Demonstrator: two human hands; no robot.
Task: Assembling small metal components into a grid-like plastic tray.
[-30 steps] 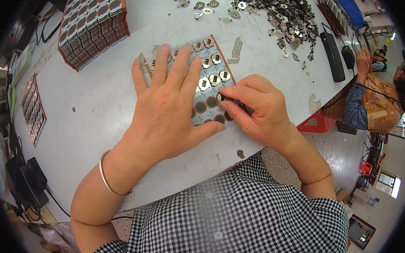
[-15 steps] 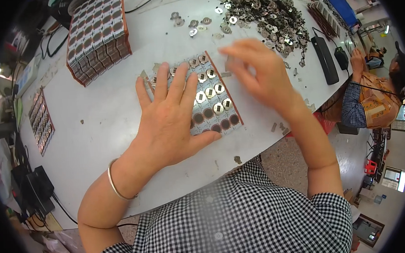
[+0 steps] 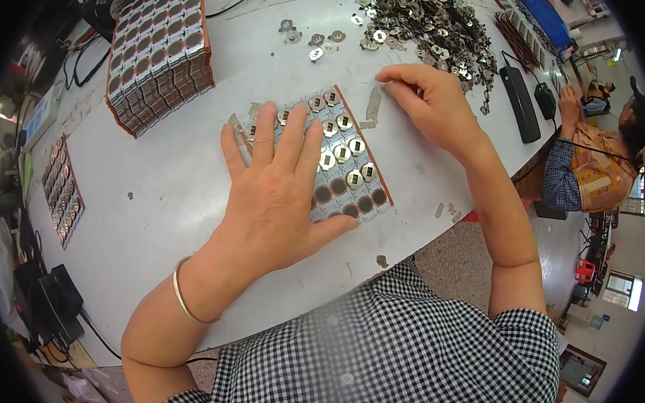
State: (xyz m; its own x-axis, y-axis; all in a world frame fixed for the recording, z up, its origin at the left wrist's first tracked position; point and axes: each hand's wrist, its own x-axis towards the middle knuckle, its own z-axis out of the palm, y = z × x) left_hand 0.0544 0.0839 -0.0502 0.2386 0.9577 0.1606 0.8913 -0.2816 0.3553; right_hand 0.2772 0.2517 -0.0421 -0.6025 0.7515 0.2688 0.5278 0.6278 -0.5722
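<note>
My left hand (image 3: pixel 274 182) lies flat on a circuit board panel (image 3: pixel 385 189), fingers spread over its left and middle part. Silver battery holder clips (image 3: pixel 342 153) sit in rows on the panel; towards the near edge, dark round pads (image 3: pixel 364 204) are bare. Much of the panel is hidden under that hand. My right hand (image 3: pixel 440 109) hovers to the right of the panel, thumb and forefinger pinched together. Whatever is in the pinch, if anything, is too small to make out. Beneath those fingertips a grey strip (image 3: pixel 373 105) lies on the table.
A heap of metal clips (image 3: pixel 448 31) covers the far right, with loose clips (image 3: pixel 317 39) beside it. Tall stacked panels (image 3: pixel 162 57) stand far left; a filled panel (image 3: pixel 64 192) lies at left. A black bar (image 3: pixel 519 100) lies right. Another person (image 3: pixel 590 158) sits beyond.
My right hand has drawn back to the right, away from the panel's edge, and is no longer blurred. My left hand keeps its place on the panel. The view has shifted slightly.
</note>
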